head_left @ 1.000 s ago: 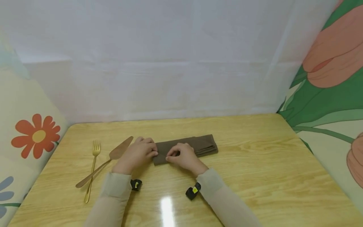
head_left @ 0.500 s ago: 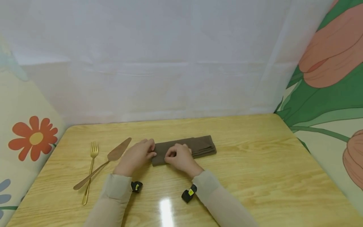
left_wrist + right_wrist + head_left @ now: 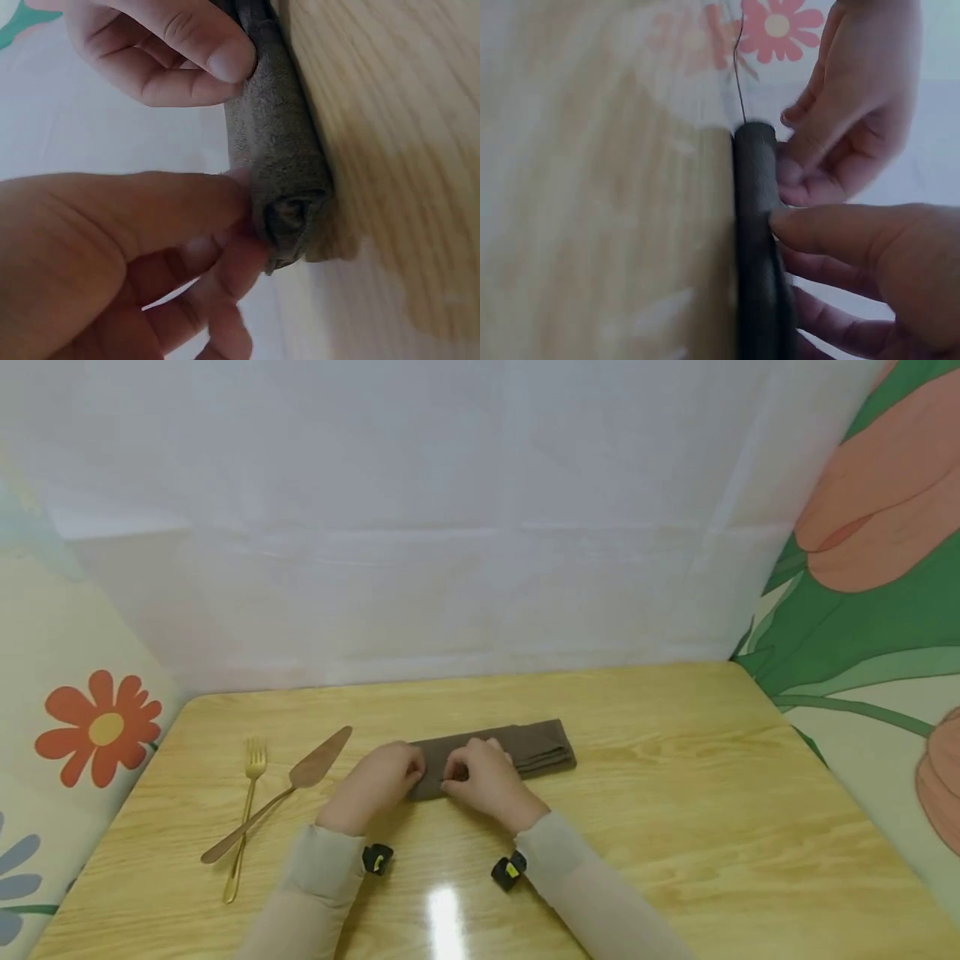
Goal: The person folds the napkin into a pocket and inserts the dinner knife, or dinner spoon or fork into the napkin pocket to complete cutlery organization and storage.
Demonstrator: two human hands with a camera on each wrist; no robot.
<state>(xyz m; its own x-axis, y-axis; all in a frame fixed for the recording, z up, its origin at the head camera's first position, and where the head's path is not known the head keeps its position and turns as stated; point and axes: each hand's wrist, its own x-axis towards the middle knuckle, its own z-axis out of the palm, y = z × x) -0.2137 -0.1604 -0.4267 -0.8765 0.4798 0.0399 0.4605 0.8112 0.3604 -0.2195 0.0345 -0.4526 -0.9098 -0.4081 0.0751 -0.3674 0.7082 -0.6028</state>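
Observation:
A dark brown cloth napkin point(image 3: 538, 745), folded into a long strip, lies across the middle of the table. At its left end my left hand point(image 3: 378, 783) pinches the cloth between thumb and fingers. Close beside it, my right hand point(image 3: 489, 783) grips the near edge with bent fingers and thumb. In the left wrist view the end of the napkin point(image 3: 281, 142) looks rolled, with a small hollow in it. The right wrist view shows the napkin point(image 3: 757, 180) as a narrow roll, my right thumb against its side. Some fingertips are hidden behind the cloth.
Left of the hands, a copper-coloured cake server point(image 3: 318, 762) lies with its handle across a gold fork point(image 3: 255, 762). A white sheet point(image 3: 480, 585) hangs behind the wooden table point(image 3: 712, 802). Flower-patterned panels point(image 3: 105, 727) stand at both sides.
My left hand has shifted a little right, toward the right hand, its fingers now bent over the napkin's left end. The right hand stays nearly in place. Fork and cake server lie as before.

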